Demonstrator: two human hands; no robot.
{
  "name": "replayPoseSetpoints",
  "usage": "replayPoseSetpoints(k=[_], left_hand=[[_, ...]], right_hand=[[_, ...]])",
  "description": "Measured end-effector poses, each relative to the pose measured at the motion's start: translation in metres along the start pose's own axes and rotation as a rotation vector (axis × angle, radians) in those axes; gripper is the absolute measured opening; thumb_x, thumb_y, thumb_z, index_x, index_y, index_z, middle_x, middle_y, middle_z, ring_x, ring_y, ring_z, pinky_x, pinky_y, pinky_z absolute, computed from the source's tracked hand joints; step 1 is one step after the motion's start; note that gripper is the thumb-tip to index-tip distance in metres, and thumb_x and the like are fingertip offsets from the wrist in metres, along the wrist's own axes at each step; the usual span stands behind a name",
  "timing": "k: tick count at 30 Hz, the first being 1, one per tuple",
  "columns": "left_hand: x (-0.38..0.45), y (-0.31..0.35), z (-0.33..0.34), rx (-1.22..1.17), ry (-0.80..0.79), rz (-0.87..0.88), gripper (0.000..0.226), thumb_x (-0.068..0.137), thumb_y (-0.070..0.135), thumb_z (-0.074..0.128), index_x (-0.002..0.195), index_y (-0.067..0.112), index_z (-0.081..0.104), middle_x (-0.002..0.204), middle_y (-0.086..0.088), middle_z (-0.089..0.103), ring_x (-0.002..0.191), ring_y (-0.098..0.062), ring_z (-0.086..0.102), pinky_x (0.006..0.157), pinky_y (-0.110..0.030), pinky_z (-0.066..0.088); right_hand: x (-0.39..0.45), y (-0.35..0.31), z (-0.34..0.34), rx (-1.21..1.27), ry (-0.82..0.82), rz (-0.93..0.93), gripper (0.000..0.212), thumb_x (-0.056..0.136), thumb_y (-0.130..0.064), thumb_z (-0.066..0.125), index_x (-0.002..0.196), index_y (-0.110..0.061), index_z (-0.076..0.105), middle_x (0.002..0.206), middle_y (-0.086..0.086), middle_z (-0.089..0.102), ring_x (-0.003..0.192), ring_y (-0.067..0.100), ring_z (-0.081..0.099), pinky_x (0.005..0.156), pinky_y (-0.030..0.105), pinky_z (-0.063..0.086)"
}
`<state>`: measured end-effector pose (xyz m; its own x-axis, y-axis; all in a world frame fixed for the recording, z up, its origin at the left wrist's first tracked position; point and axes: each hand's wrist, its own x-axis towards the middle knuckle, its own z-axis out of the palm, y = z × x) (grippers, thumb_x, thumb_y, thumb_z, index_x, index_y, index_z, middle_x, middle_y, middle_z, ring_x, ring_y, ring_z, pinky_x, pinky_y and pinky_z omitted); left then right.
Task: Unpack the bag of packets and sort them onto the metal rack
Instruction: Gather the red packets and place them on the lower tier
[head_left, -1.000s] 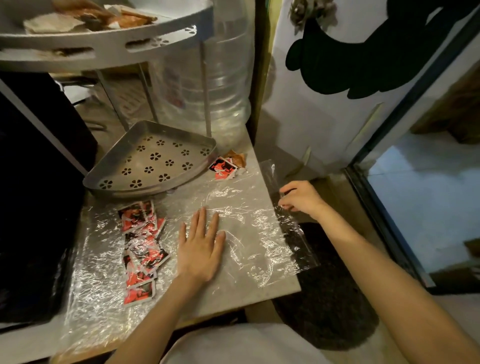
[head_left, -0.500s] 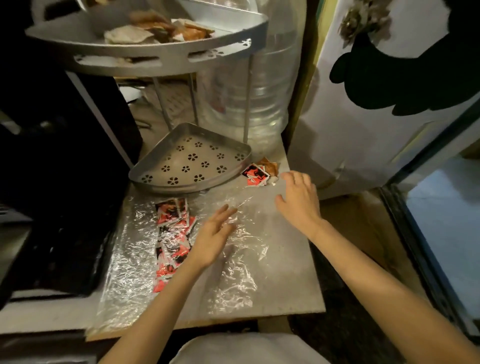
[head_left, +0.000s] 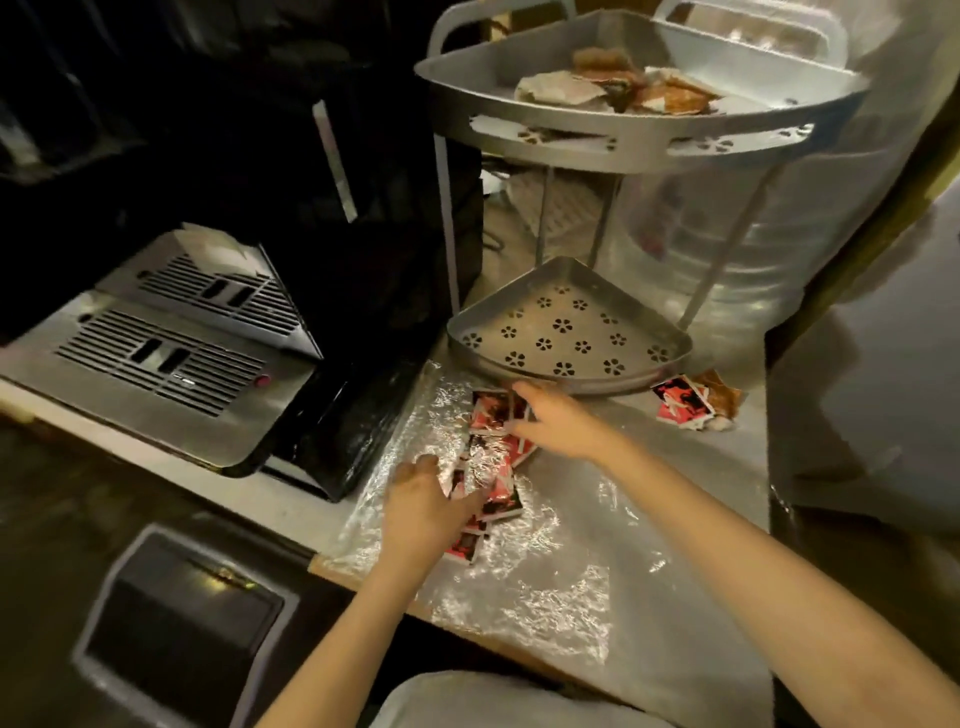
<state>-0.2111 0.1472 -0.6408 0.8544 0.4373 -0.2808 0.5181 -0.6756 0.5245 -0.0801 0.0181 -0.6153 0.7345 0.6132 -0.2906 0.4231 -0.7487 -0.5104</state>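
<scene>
Packets (head_left: 493, 462): a loose row of small red, black and white sachets lying on the counter, under or inside crinkled clear plastic, just in front of the rack's lower tray.
Packets and hands: the row runs between the two hands; its far end is under the right fingers, its near end under the left fingers.
Left hand (head_left: 423, 512): palm down on the near end of the row, fingers curled over several sachets; whether it actually grips any cannot be told through the blur.
Right hand (head_left: 558, 421): reaching across to the far end of the row, fingers spread and flat on the top sachets, holding nothing.
Bag (head_left: 530, 582): clear, shiny, wrinkled plastic spread flat over much of the counter, reaching its near edge.
Second pile (head_left: 680, 408): a few more red sachets with a brown one, on the counter to the right of the lower tray, well apart from both hands.
Rack (head_left: 644, 150): grey metal corner stand on thin legs.
Lower tray (head_left: 566, 332): pierced with flower-shaped holes, nothing in it.
Upper tray (head_left: 613, 91): holds a heap of pale and brown packets.
Counter (head_left: 691, 525): pale grey top.
Left of counter: a black appliance (head_left: 171, 343) with slotted metal grilles.
</scene>
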Motion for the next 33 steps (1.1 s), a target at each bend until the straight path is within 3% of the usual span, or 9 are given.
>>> replayPoseSetpoints(k=[2,4,11,13,20,23,27,30,33], left_hand=[[-0.003,0.001,0.003,0.027,-0.014,0.008,0.064,0.072,0.057,0.063,0.109,0.006,0.051,0.105,-0.012,0.059,0.090,-0.024,0.057,0.073,-0.033,0.050],[-0.004,0.003,0.006,0.067,0.005,0.015,0.060,0.071,0.060,0.061,0.098,0.008,0.051,0.092,-0.007,0.060,0.071,-0.020,0.054,0.055,-0.026,0.042],[0.001,0.011,0.009,0.096,-0.040,-0.026,0.051,0.073,0.050,0.066,0.095,0.007,0.049,0.087,-0.004,0.056,0.076,-0.021,0.059,0.059,-0.029,0.049],[0.005,0.012,0.008,0.095,-0.061,-0.021,0.051,0.073,0.048,0.068,0.096,0.007,0.048,0.086,-0.003,0.053,0.076,-0.018,0.055,0.058,-0.025,0.044],[-0.003,0.010,0.015,-0.067,0.022,0.078,0.044,0.074,0.031,0.072,0.097,0.006,0.045,0.096,-0.008,0.054,0.070,-0.018,0.053,0.048,-0.019,0.039],[-0.004,0.012,0.016,-0.138,0.014,0.102,0.041,0.074,0.024,0.073,0.095,0.005,0.044,0.097,-0.011,0.055,0.067,-0.016,0.049,0.048,-0.015,0.037],[0.003,0.019,-0.001,-0.318,-0.196,0.005,0.042,0.070,0.026,0.075,0.096,0.014,0.044,0.090,-0.001,0.061,0.077,-0.018,0.063,0.066,-0.031,0.054],[0.011,0.026,-0.023,-0.528,-0.395,0.001,0.053,0.069,0.020,0.077,0.108,0.023,0.041,0.089,0.002,0.064,0.072,-0.015,0.065,0.061,-0.027,0.051],[0.027,0.031,-0.045,-0.584,-0.569,0.088,0.054,0.072,0.015,0.074,0.115,0.025,0.043,0.099,-0.007,0.066,0.075,-0.020,0.067,0.065,-0.029,0.055]], right_hand=[[0.007,-0.004,0.004,-0.040,-0.022,0.019,0.041,0.088,-0.026,0.057,0.121,-0.003,0.046,0.109,0.012,0.057,0.088,0.016,0.049,0.058,0.017,0.036],[0.012,-0.006,0.007,-0.082,-0.051,0.031,0.044,0.086,-0.025,0.060,0.121,-0.003,0.045,0.109,0.013,0.055,0.085,0.016,0.044,0.051,0.016,0.026],[0.021,-0.005,0.006,-0.148,-0.057,0.102,0.067,0.069,-0.036,0.075,0.122,-0.006,0.047,0.121,0.015,0.046,0.109,0.027,0.044,0.088,0.034,0.039],[0.020,-0.004,0.007,-0.108,-0.072,0.122,0.069,0.068,-0.036,0.076,0.123,-0.006,0.047,0.123,0.015,0.046,0.115,0.030,0.044,0.095,0.037,0.040],[0.015,-0.001,-0.005,0.148,-0.129,0.148,0.081,0.059,-0.023,0.082,0.128,-0.010,0.042,0.127,0.007,0.053,0.112,0.025,0.053,0.096,0.036,0.046],[0.009,0.000,-0.014,0.186,-0.157,0.116,0.069,0.061,-0.022,0.083,0.119,-0.011,0.046,0.121,0.006,0.059,0.100,0.018,0.056,0.089,0.028,0.048],[-0.001,0.003,-0.031,0.205,-0.182,0.123,0.075,0.064,-0.024,0.082,0.126,-0.011,0.041,0.128,0.004,0.055,0.103,0.016,0.054,0.091,0.026,0.044],[-0.010,0.006,-0.049,0.343,-0.259,0.172,0.089,0.063,-0.031,0.082,0.136,-0.014,0.036,0.138,0.003,0.050,0.120,0.021,0.052,0.106,0.036,0.039],[-0.025,0.010,-0.072,0.632,-0.314,0.217,0.048,0.075,-0.025,0.071,0.117,-0.018,0.050,0.120,0.002,0.061,0.112,0.022,0.057,0.104,0.042,0.041]])
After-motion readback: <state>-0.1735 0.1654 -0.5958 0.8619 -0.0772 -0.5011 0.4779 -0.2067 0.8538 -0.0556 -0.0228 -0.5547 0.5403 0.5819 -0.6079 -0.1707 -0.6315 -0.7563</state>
